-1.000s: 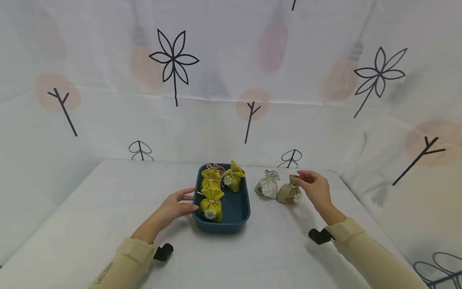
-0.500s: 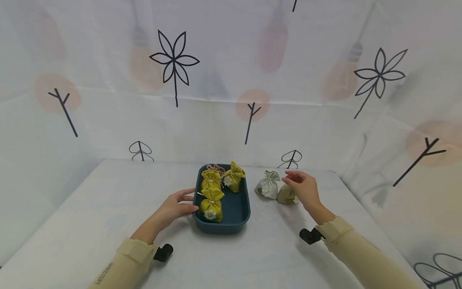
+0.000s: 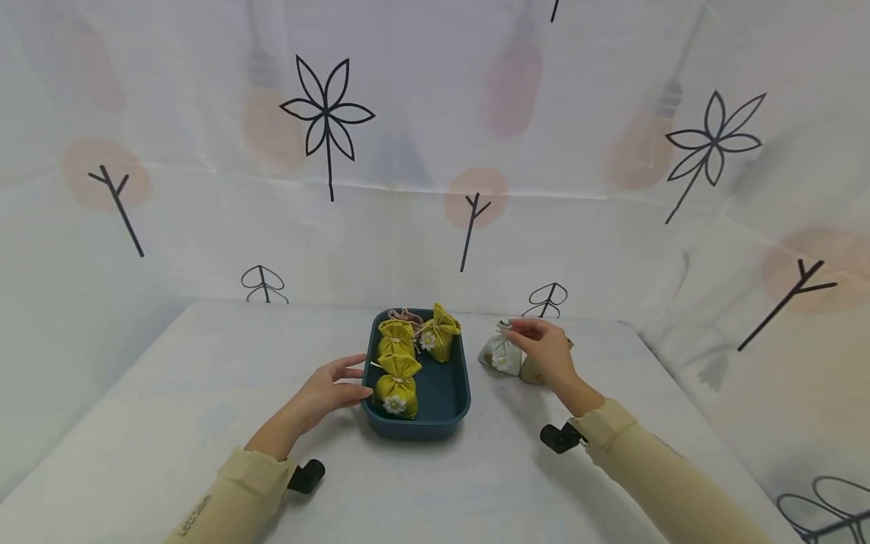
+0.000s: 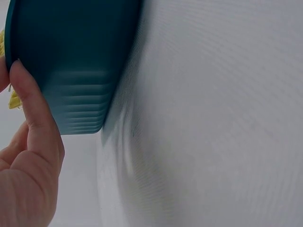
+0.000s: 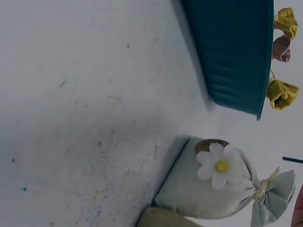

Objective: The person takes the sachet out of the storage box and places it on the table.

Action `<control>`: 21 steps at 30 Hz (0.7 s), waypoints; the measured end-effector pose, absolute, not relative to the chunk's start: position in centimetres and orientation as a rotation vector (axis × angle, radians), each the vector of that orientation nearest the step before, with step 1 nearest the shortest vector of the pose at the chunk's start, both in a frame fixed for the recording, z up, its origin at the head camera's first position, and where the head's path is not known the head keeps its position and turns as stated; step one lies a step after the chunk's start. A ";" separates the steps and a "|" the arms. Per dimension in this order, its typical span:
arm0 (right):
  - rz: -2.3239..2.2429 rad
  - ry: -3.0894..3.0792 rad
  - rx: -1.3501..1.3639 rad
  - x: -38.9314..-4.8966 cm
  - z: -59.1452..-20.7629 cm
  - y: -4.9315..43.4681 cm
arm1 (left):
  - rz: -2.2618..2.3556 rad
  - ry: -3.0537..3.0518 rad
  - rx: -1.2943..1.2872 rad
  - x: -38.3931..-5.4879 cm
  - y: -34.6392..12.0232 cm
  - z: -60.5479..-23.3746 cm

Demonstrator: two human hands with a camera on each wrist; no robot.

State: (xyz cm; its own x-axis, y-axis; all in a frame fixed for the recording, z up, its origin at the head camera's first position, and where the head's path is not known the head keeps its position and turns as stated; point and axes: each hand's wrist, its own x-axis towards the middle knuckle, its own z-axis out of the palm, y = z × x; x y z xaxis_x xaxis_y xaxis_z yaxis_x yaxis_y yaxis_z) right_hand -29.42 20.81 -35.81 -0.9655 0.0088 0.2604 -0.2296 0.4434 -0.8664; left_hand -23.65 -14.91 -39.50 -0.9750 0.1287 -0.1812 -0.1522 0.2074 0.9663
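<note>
Pale pouch [image 3: 498, 352] (neck tied) sits near the right hand [image 3: 549, 355].

I have a passable lane between the teal tray [image 3: 439, 391] and the pale-green drawstring pouch [image 5: 203, 195]; the khaki pouch [image 3: 532, 371] blocks that one's right side.

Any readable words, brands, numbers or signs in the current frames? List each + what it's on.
Nothing legible.
Left sleeve: short dark lettering, too small and blurred to read.
Teal bin, pale pouch: no text visible.
Backdrop: line-drawn plants, no words or numbers.
</note>
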 end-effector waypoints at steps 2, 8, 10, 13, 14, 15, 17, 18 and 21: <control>1.538 -2.485 0.199 -29.4 -35.6 20.4 | 1.851 2.257 -0.021 -23.6 -14.9 -39.5; 1.549 -2.533 0.225 -29.9 -35.2 19.1 | 1.848 2.262 -0.031 -23.6 -14.9 -39.5; 1.555 -2.541 0.226 -30.0 -35.0 18.7 | 1.849 2.262 -0.031 -23.7 -14.9 -39.6; 1.548 -2.562 0.233 -30.3 -34.7 18.0 | 1.855 2.257 -0.024 -23.7 -15.0 -39.7; 1.553 -2.566 0.231 -30.4 -34.5 17.7 | 1.855 2.257 -0.024 -23.7 -15.0 -39.7; 1.545 -2.574 0.237 -30.5 -34.4 17.5 | 1.855 2.258 -0.022 -23.7 -15.0 -39.8; 1.538 -2.586 0.247 -30.8 -34.3 17.0 | 1.855 2.258 -0.024 -23.8 -15.0 -39.8; 1.548 -2.587 0.243 -31.0 -34.2 16.8 | 1.854 2.258 -0.027 -23.8 -15.0 -39.8; 1.575 -2.592 0.257 -31.5 -34.0 16.1 | 1.851 2.256 -0.028 -23.8 -15.0 -39.7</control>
